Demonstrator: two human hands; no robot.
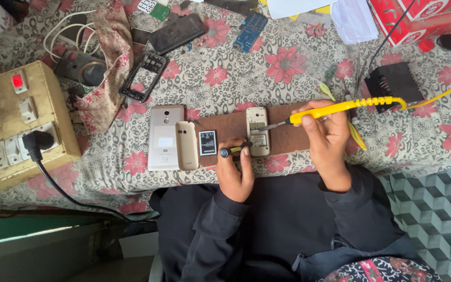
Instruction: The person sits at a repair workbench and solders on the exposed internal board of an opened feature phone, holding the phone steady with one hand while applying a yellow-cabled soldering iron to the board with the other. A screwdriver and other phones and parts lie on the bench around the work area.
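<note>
My right hand (328, 138) grips a yellow soldering iron (340, 107), its metal tip resting on an opened small phone (258, 130) that lies on a brown wooden board (283, 137). My left hand (234, 172) holds a small dark screwdriver with a yellow band (235, 150), its tip pointing at the phone's lower left side. A black phone battery (208, 142) lies on the board just left of my left hand.
A white smartphone back (164, 137) and a beige back cover (187, 145) lie left of the board. A beige switch and socket box (16, 122) with a black plug stands far left. A black phone frame (144, 75), blue circuit board (250, 31), black box (393, 82) and red cartons (418, 15) lie further back.
</note>
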